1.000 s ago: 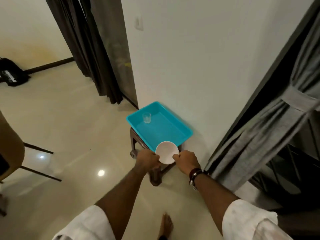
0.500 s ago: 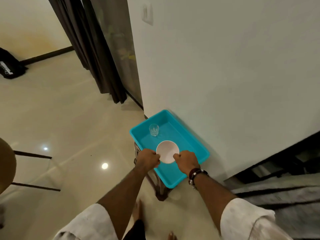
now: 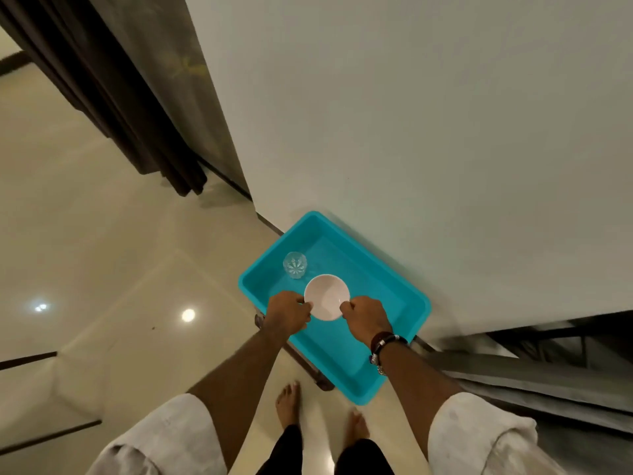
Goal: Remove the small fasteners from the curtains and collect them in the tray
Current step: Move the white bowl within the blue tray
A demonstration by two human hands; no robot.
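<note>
Left hand (image 3: pixel 287 311) and right hand (image 3: pixel 365 319) each pinch the rim of the bowl (image 3: pixel 327 296), held over the tray (image 3: pixel 416 296). It looks light, rigid and slick, so the rim is the best hold. Just beyond the left fingers stands 1 fragile glass (image 3: pixel 295 265); open tray floor lies right of the right fingers.

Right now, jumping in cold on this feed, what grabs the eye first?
The bright turquoise tray stands out, sitting on a dark stool against the pale wall. Over it, the left hand and right hand grip a white bowl by its rim, with a clear glass standing in the tray's far left corner. A dark curtain hangs at upper left.
</note>
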